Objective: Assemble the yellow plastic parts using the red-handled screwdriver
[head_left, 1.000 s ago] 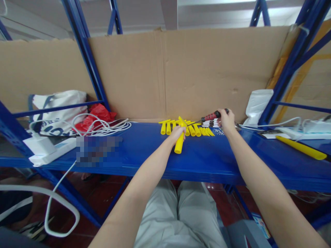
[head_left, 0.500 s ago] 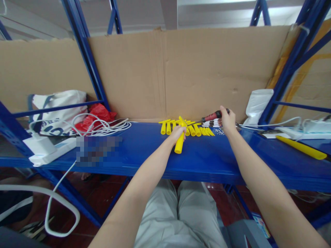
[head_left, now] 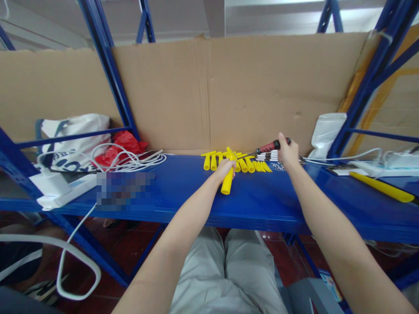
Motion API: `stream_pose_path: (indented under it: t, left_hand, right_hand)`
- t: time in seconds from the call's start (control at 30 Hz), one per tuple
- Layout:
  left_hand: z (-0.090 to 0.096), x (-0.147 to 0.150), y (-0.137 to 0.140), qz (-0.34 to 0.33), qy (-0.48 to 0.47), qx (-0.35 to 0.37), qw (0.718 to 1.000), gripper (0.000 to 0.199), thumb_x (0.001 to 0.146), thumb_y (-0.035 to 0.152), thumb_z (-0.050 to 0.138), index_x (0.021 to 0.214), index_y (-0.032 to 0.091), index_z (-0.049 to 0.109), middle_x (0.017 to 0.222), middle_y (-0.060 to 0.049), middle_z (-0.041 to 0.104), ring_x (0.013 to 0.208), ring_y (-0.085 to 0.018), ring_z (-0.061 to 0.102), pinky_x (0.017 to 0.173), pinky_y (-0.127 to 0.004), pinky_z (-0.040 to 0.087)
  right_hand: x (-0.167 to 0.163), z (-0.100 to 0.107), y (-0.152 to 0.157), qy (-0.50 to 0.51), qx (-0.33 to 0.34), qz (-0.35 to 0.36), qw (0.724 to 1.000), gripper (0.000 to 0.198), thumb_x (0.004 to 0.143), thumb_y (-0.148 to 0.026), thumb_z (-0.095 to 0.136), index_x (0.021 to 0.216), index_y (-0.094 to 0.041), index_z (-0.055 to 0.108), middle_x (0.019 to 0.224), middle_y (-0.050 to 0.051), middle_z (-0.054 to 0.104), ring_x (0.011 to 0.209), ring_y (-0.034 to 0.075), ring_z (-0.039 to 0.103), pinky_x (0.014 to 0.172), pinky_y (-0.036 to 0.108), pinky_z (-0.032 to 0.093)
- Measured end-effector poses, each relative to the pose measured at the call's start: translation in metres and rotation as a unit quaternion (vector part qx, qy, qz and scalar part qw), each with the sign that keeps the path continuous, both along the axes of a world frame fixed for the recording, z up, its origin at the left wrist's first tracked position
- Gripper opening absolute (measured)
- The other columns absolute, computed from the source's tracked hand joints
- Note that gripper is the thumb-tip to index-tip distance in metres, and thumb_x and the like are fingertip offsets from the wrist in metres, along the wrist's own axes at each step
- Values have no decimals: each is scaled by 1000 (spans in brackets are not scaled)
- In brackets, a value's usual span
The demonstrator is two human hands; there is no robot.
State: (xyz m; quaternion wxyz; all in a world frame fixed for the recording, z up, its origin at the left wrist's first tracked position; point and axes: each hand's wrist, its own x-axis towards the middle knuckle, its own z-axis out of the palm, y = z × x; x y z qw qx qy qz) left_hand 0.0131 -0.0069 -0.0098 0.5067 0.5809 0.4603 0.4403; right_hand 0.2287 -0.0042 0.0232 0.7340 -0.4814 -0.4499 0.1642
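Note:
My left hand (head_left: 225, 169) is closed round a yellow T-shaped scraper handle (head_left: 226, 185), its thick round end pointing down towards me. My right hand (head_left: 288, 152) grips a red and black screwdriver (head_left: 269, 147) by the back of its handle. The screwdriver's shaft points left, and its tip reaches the head of the yellow piece; exact contact is too small to tell. Behind and beside my left hand lie several similar yellow T-shaped pieces (head_left: 207, 163). To their right are thin yellow wedges (head_left: 261, 166) and small scattered screw-like bits (head_left: 278, 166).
Everything lies on a blue shelf (head_left: 183, 192) backed by cardboard (head_left: 262, 87). White cables (head_left: 140, 162), a power strip (head_left: 70, 192), a red bag (head_left: 126, 146) and a cloth bag (head_left: 78, 131) are left. A white pouch (head_left: 327, 133) and long yellow tool (head_left: 381, 186) are right.
My right hand has shifted very slightly at the screwdriver's handle. My left hand and the yellow piece stay in place.

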Motion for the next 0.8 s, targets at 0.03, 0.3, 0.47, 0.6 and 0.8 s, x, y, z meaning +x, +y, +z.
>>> stream_pose_path:
  t: [0.03, 0.3, 0.47, 0.6, 0.8]
  left_hand:
    - [0, 0, 0, 1, 0, 1, 1000, 14, 64, 8, 49, 74, 17, 54, 35, 4, 43, 32, -12, 42, 40, -23, 37]
    - [2, 0, -2, 2, -1, 1, 1000, 17, 61, 7, 48, 73, 17, 55, 35, 4, 43, 32, -12, 44, 39, -22, 37]
    - [1, 0, -1, 6, -10, -4, 1000, 11, 64, 7, 50, 68, 18, 51, 35, 5, 43, 30, -10, 42, 38, -22, 35]
    - [1, 1, 0, 7, -12, -9, 1000, 10, 65, 9, 51, 70, 17, 53, 36, 5, 43, 30, -10, 41, 38, -21, 35]
    - [1, 1, -1, 2, 8, 3, 1000, 19, 63, 7, 48, 77, 17, 56, 36, 5, 43, 32, -12, 44, 42, -23, 39]
  right_hand:
    - [1, -1, 1, 0, 6, -4, 1000, 44, 69, -64, 59, 72, -22, 45, 47, -5, 39, 44, 12, 41, 39, 26, 30]
    - [-3, 5, -3, 44, -13, 37, 998, 37, 68, -54, 63, 74, -23, 44, 45, -6, 41, 36, 10, 37, 33, 25, 24]
    - [-1, 1, -1, 11, 5, 26, 1000, 45, 68, -65, 59, 75, -22, 47, 45, -5, 39, 39, 12, 39, 36, 27, 27]
    - [-1, 2, -1, 18, -3, 30, 999, 44, 68, -62, 61, 78, -22, 47, 45, -6, 37, 39, 11, 37, 36, 25, 26]
    - [-2, 2, -1, -11, 11, 12, 1000, 46, 69, -65, 58, 77, -22, 46, 46, -6, 39, 38, 10, 37, 35, 25, 27]
